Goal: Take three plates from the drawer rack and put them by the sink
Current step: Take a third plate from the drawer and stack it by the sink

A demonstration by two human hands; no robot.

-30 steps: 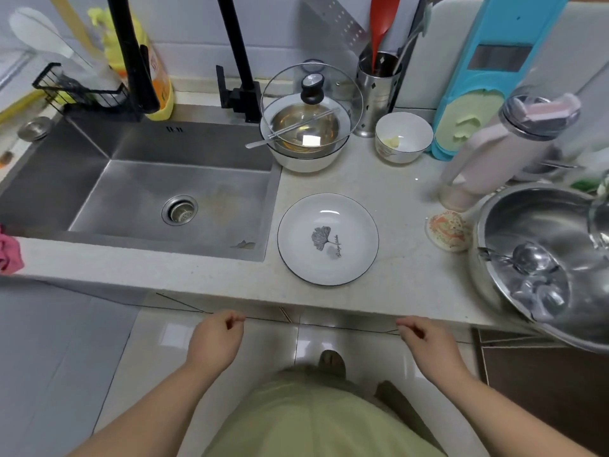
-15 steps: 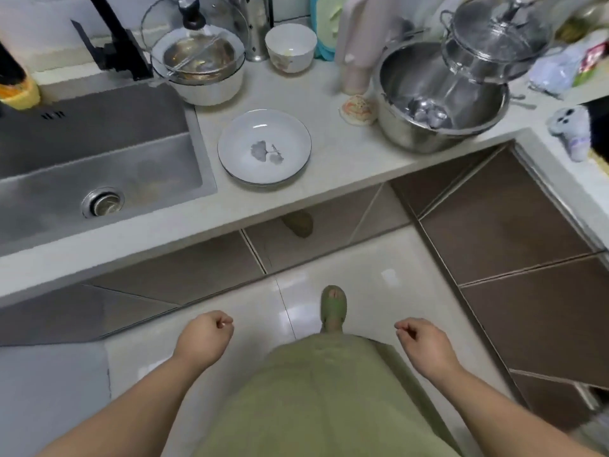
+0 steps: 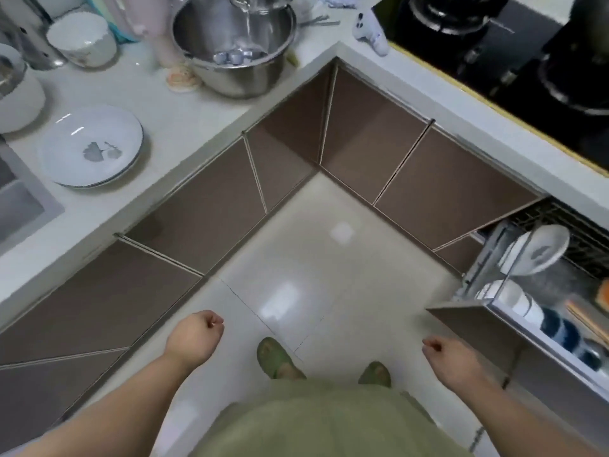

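Note:
White plates with a grey leaf print (image 3: 90, 148) lie stacked on the counter right beside the sink (image 3: 18, 199) at the left edge. At the right, the pull-out drawer rack (image 3: 487, 255) stands open, with a white plate (image 3: 540, 249) upright in it and bowls below. My left hand (image 3: 194, 338) hangs over the floor with curled fingers, holding nothing. My right hand (image 3: 451, 357) is likewise loosely closed and empty, just left of the drawer's brown front panel.
A large steel bowl (image 3: 237, 51), a white bowl (image 3: 82, 37) and a pink bottle stand on the counter behind the plates. A black gas hob (image 3: 510, 61) fills the top right. Brown cabinet doors form a corner around the tiled floor.
My view has swung right, from the sink and counter to the cabinet corner and the open drawer rack. Both hands stay low, closed and empty.

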